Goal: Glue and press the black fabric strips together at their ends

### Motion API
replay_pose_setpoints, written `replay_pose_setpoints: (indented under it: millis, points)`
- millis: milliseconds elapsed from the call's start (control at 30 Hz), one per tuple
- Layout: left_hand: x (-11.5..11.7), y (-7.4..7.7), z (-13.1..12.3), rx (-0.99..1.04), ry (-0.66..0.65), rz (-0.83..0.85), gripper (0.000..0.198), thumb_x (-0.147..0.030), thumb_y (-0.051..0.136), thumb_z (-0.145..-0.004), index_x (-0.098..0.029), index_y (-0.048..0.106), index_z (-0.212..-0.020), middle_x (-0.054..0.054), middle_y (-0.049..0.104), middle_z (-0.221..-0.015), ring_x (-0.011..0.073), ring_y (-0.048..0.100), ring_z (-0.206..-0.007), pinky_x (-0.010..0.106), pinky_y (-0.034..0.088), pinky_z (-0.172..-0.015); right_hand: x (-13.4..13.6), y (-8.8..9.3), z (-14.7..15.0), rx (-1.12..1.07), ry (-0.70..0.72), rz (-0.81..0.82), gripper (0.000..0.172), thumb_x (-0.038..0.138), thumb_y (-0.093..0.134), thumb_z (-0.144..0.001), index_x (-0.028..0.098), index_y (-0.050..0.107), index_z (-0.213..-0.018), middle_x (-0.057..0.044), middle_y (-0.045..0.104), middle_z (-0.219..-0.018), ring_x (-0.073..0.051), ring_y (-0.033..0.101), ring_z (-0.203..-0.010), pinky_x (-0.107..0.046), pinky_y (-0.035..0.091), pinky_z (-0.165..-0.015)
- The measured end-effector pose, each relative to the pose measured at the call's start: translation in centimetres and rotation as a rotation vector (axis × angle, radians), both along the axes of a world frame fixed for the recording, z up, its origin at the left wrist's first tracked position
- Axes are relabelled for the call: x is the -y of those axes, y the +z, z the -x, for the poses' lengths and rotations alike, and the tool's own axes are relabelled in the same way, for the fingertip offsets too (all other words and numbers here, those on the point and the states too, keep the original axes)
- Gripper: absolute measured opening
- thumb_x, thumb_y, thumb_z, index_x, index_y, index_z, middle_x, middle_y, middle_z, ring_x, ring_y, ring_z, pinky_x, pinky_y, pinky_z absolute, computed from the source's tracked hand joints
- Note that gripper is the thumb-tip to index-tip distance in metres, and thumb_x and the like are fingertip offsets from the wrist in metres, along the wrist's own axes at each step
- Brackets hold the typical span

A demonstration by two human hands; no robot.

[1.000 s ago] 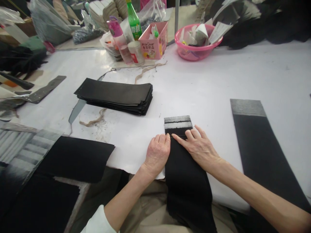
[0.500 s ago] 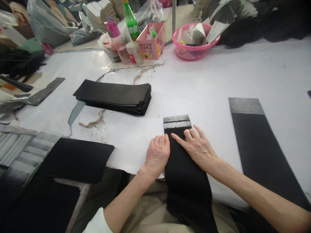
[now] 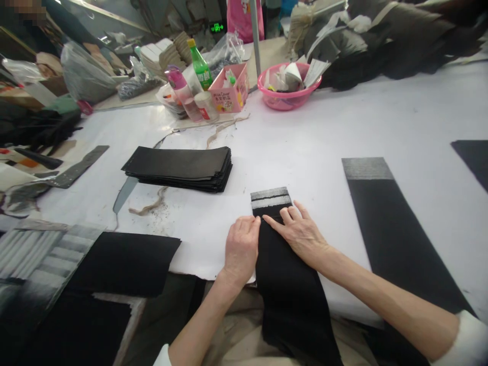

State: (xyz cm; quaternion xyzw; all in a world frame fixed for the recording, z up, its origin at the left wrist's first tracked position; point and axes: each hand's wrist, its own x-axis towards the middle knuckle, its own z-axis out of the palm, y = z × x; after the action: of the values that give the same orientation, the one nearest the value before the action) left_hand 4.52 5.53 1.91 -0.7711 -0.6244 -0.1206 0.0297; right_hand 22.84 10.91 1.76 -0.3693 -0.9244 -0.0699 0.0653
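Clock dial centred on the pale-banded end of the long black flexible strip (image 3: pixel 290 284) in hand, wearer at six. Nearest: its tail drops over the table edge at six o'clock, onto the beige cloth of the lap (image 3: pixel 224 325). Left hand (image 3: pixel 241 246) at seven, fingertips bunched narrow, apparently pinching the strip's left edge just below the two pale bands. Right hand (image 3: pixel 299 231) at four to five, index stretched toward the left fingertips, other fingers bent onto the strip; whether the thumb grips from beneath, cannot tell. Thin line crosses there; crease or edge, unclear. Risk, as judged: hanging weight could draw the strip toward six if the pinch loosens; uneven pressure between hands could skew that line. At eight, loose black sheets (image 3: pixel 125 264), well apart. At three to four, a second black strip with one grey-white end band (image 3: pixel 392 234) on the white-covered table (image 3: pixel 316 152); the right forearm passes across its near end in view, so a swing of the elbow might shift it. At ten, a neat stack of black rectangular pieces (image 3: pixel 177 165); a brushing left arm could fan it. Farther, eleven: pink printed cardboard box (image 3: pixel 224 101). Twelve: round pink plastic basin (image 3: pixel 285 103) holding scraps.
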Motion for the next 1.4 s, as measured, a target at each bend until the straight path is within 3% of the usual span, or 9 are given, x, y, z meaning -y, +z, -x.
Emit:
replay_pose_setpoints:
  millis: [200,500,600,767,1100,1400]
  points:
    - [-0.4,-1.2,-2.2,-0.168,-0.085,0.037,0.036,-0.011,0.055,-0.092,-0.01,0.052,-0.128,0.012,0.058,-0.113,0.025,0.053,-0.107,0.038,0.048,-0.089,-0.8,-1.1,-2.3,-0.158,0.026,0.041,0.035,0.007,0.051,-0.095,0.018,0.059,-0.128,-0.008,0.057,-0.103,-0.023,0.051,-0.102,-0.049,0.03,-0.111]
    - [-1.1,-0.2,-2.3,-0.272,-0.151,0.101,0.046,-0.015,0.054,-0.093,-0.017,0.044,-0.138,0.009,0.056,-0.105,0.0238,0.054,-0.097,0.036,0.047,-0.08,-1.8,-1.2,-3.5,-0.241,0.038,0.08,0.02,0.01,0.055,-0.096,0.018,0.068,-0.109,-0.006,0.058,-0.098,-0.021,0.051,-0.098,-0.043,0.029,-0.111]
    - [-1.4,-0.1,-2.8,-0.309,-0.174,0.095,0.044,-0.015,0.054,-0.093,-0.013,0.046,-0.136,0.009,0.057,-0.103,0.0243,0.054,-0.096,0.037,0.047,-0.08,-2.0,-1.5,-3.9,-0.321,-0.011,0.114,0.014,0.015,0.058,-0.096,0.02,0.069,-0.105,-0.005,0.06,-0.097,-0.021,0.052,-0.097,-0.04,0.036,-0.103]
    - [-1.7,-0.1,-3.3,-0.312,-0.237,0.072,0.04,-0.008,0.052,-0.093,-0.009,0.048,-0.132,0.013,0.054,-0.122,0.0254,0.05,-0.112,0.037,0.045,-0.09,-2.3,-1.9,-5.4,-0.442,-0.173,0.218,0.016,0.022,0.07,-0.089,0.02,0.065,-0.104,-0.004,0.063,-0.099,-0.023,0.053,-0.097,-0.035,0.042,-0.087]
    - [-2.0,0.4,-3.6,-0.315,-0.261,0.087,0.046,-0.014,0.055,-0.093,-0.011,0.043,-0.137,0.009,0.055,-0.108,0.0235,0.052,-0.098,0.036,0.046,-0.08,-1.9,-2.4,-5.7,-0.451,-0.131,0.179,0.009,0.025,0.065,-0.094,0.024,0.069,-0.102,-0.003,0.062,-0.095,-0.022,0.051,-0.094,-0.033,0.041,-0.083]
    - [-2.5,0.6,-4.2,-0.31,-0.277,0.113,0.048,-0.019,0.055,-0.094,-0.02,0.041,-0.14,0.007,0.054,-0.106,0.0225,0.051,-0.092,0.036,0.044,-0.075,-1.6,-1.6,-6.0,-0.248,0.034,0.064,0.021,0.009,0.054,-0.095,0.019,0.068,-0.108,-0.007,0.06,-0.099,-0.02,0.054,-0.096,-0.045,0.032,-0.11]
